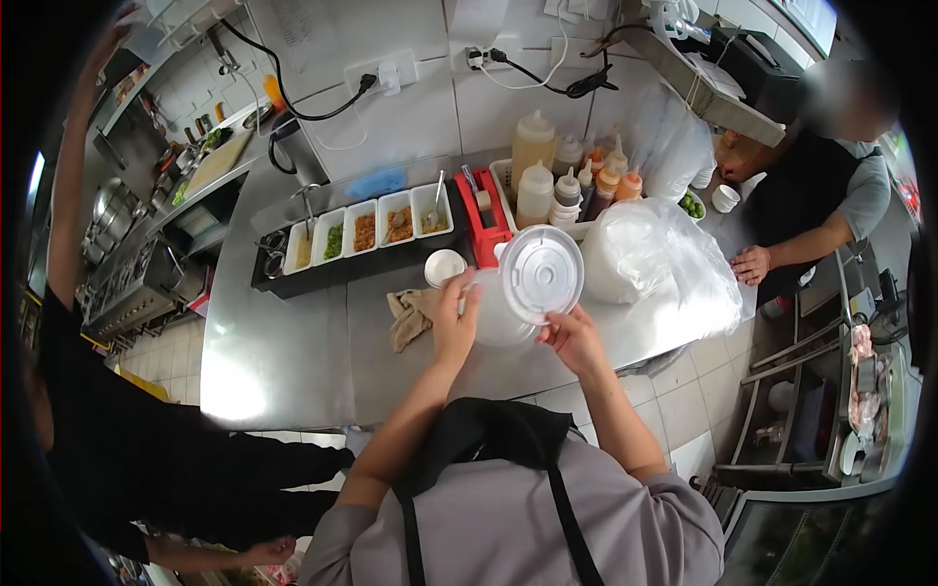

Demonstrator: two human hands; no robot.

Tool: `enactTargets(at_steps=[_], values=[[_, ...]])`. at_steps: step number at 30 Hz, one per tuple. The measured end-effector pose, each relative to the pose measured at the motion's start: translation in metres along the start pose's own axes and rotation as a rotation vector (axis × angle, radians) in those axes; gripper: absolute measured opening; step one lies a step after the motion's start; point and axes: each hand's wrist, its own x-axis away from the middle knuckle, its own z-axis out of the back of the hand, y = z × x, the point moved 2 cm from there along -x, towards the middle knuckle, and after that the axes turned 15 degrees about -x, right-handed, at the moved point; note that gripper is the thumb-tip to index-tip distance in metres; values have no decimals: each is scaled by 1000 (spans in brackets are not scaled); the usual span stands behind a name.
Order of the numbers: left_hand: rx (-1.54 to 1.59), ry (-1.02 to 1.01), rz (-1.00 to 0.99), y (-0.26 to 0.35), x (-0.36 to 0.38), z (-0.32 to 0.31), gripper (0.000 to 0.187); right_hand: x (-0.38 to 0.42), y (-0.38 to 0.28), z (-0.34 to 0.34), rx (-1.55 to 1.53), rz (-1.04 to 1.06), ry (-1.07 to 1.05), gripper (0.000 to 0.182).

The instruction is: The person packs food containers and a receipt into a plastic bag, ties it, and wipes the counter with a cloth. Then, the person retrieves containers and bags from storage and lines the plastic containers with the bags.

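Near the middle of the steel counter, my left hand is closed on the left side of a clear round plastic container. My right hand pinches the lower edge of a translucent round lid. The lid is tilted up and overlaps the right part of the container in this view. Just beyond my left hand stands a small white bowl. A crumpled brown cloth lies to the left of that hand.
A black rack holds white trays of toppings. Behind the lid are a red dispenser and a basket of sauce bottles. Plastic bags lie right. One person stands at the left, another at the right with a hand on the counter.
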Motion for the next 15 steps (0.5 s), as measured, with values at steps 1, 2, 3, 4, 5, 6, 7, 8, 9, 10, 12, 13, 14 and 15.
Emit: enactTargets(at_steps=[1,2,3,4,5,6,7,8,9,10,12,13,14,15], values=[[307,-85,103,14,-3,-1,31,3,6,3,23,-4,-4,18],[275,-148,126,18,-5,-1,29,5,11,7,54,-58,-10,21],[243,-210,149,18,-7,1,28,6,16,13,87,-114,-17,24],[210,-272,173,21,-9,3,26,5,18,15,119,-169,-24,28],[239,-256,196,33,-13,7,25,9,9,3,253,-103,31,36],[143,-292,194,40,-14,13,24,7,-3,-2,517,200,45,39],[45,-329,194,45,-14,20,23,7,-13,-7,773,508,60,42],[-54,-367,194,48,-12,24,22,10,-23,-22,1022,819,76,45],[-47,-383,165,51,-9,24,21,13,-33,-35,1020,873,29,42],[-40,-401,136,53,-6,24,20,12,-41,-50,1096,874,-101,38],[-27,-445,105,62,-1,25,19,9,-50,-72,1235,866,-365,30],[-22,-469,98,69,-1,26,19,9,-52,-81,1199,802,-383,27],[-18,-493,91,74,0,28,19,9,-51,-91,1161,738,-402,24],[-30,-489,97,75,2,29,19,9,-51,-97,1124,673,-423,22]])
